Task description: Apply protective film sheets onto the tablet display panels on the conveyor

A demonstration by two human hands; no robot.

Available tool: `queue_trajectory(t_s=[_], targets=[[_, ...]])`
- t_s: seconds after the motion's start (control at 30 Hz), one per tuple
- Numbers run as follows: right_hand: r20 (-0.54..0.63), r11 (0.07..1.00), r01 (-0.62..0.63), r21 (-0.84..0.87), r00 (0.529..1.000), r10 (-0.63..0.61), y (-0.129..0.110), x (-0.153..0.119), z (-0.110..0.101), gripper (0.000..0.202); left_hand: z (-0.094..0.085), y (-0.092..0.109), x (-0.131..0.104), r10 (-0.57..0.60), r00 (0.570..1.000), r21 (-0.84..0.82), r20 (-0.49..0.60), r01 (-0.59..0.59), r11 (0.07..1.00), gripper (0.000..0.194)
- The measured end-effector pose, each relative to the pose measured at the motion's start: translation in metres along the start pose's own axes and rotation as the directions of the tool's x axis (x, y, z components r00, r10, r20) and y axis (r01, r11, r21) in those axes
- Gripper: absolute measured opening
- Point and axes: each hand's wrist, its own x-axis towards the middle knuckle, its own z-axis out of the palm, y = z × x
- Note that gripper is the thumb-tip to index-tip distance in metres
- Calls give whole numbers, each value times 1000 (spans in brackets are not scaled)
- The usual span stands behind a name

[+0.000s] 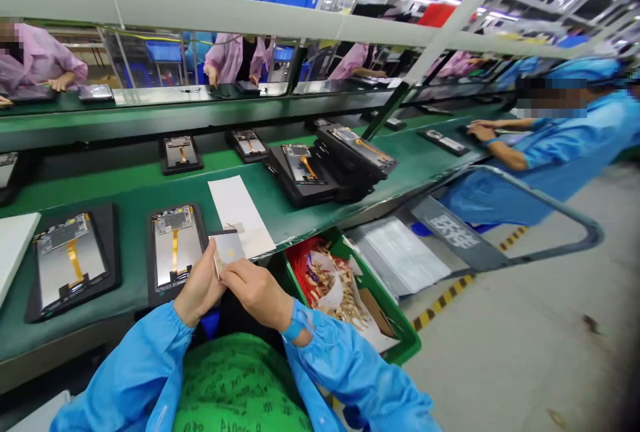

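Note:
My left hand (200,289) is closed on the side of a flat silver-grey battery (229,247) with a dark strip along its top edge and a thin wire. My right hand (260,292) pinches at the battery's lower edge, and its fingertips nearly meet those of my left hand. Whether a film or tape is between them is too small to tell. Just left of my hands, an opened tablet (167,252) lies on a black tray, its orange ribbon cable showing. A white sheet (240,212) lies behind the battery on the green bench.
Another opened tablet (73,262) lies farther left. Stacked black trays (345,165) with tablets stand to the right. Below the bench edge is a green bin (407,345) of scraps, beside a cart handle (550,205). A co-worker in blue (575,145) sits at right; tablets line the belt (125,185).

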Motion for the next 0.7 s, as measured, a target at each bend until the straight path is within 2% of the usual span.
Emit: queue_trajectory(t_s=[0.17,0.23,0.3,0.37,0.4,0.43,0.47,0.5,0.53,0.57,0.6,0.63,0.67,0.7], targets=[[15,980,102,-168,995,-101,-3,2,4,24,-1,-2,0,15,1000,-25,-25,-16,1000,45],[-3,978,115,-175,993,-117,-5,2,9,22,-4,-4,-1,5,1000,-15,-7,-5,1000,46],[-51,995,58,-79,997,-62,-2,1,14,19,-8,-8,-3,-16,999,1,29,16,1000,48],[-127,989,-110,99,984,123,10,-7,15,14,-12,-12,-7,-51,997,19,51,51,999,46],[-166,954,-235,186,950,266,20,-16,14,13,-13,-13,-9,-72,996,26,50,71,997,44],[-200,893,-374,250,882,426,33,-29,11,13,-14,-15,-13,-97,994,28,45,96,995,44],[-231,809,-518,277,781,579,47,-47,8,14,-15,-16,-17,-128,991,26,38,127,992,45],[-264,709,-654,262,658,705,63,-69,3,17,-15,-17,-20,-160,987,20,32,159,987,48],[-311,602,-769,214,531,788,79,-94,-2,20,-15,-19,-24,-185,982,9,22,185,983,51],[-355,499,-858,121,432,829,94,-122,-8,22,-16,-21,-27,-208,978,-3,13,208,978,54],[-397,411,-912,1,376,837,108,-150,-15,24,-17,-23,-29,-224,975,-13,0,224,975,57],[-426,367,-929,-43,349,834,118,-178,-22,23,-19,-27,-29,-233,972,-15,-16,233,972,59],[-455,336,-939,-70,330,827,126,-203,-28,22,-23,-30,-28,-238,971,-5,-31,238,971,62],[-477,328,-939,-103,335,812,130,-225,-32,22,-27,-35,-25,-239,970,16,-42,240,971,65]])
